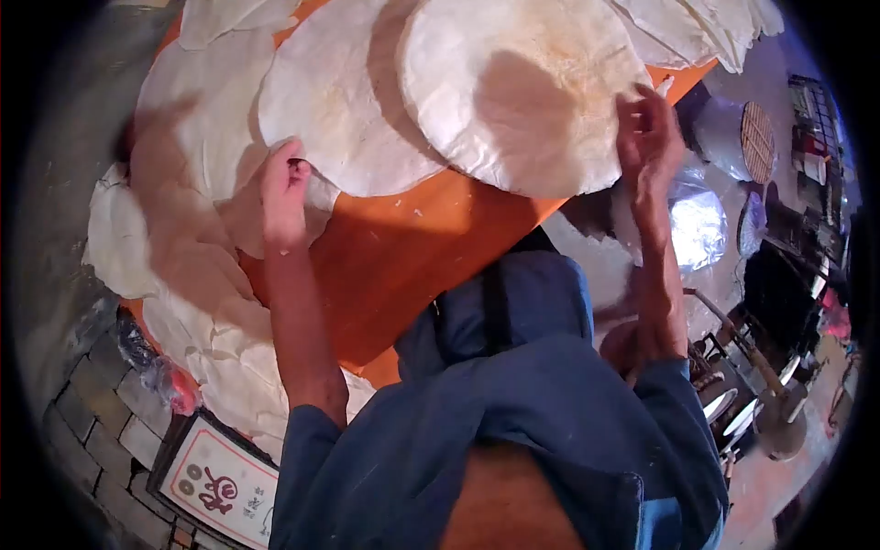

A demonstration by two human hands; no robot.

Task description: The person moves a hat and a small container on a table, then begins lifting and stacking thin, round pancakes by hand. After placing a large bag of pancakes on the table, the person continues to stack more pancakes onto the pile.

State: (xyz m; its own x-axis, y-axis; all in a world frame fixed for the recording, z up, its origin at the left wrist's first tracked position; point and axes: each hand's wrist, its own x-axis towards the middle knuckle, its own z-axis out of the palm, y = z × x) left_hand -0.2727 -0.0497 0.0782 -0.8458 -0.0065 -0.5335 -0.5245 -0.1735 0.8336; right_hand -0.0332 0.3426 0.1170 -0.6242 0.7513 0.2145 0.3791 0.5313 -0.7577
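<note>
A large round thin flatbread, pale with light brown patches, lies at the top centre, overlapping a second round flatbread to its left. My right hand is curled at the right rim of the upper flatbread, gripping its edge. My left hand has its fingers drawn together at the lower left edge of the second flatbread, pinching it. Shadows of my head and arms fall across the breads. Both rest over an orange surface, which shows bare below them.
Many more flatbreads overlap along the left side and the top right. At lower left stand a framed sign with red characters and a brick surface. On the right are a shiny foil-like bundle, a round woven lid and cluttered racks.
</note>
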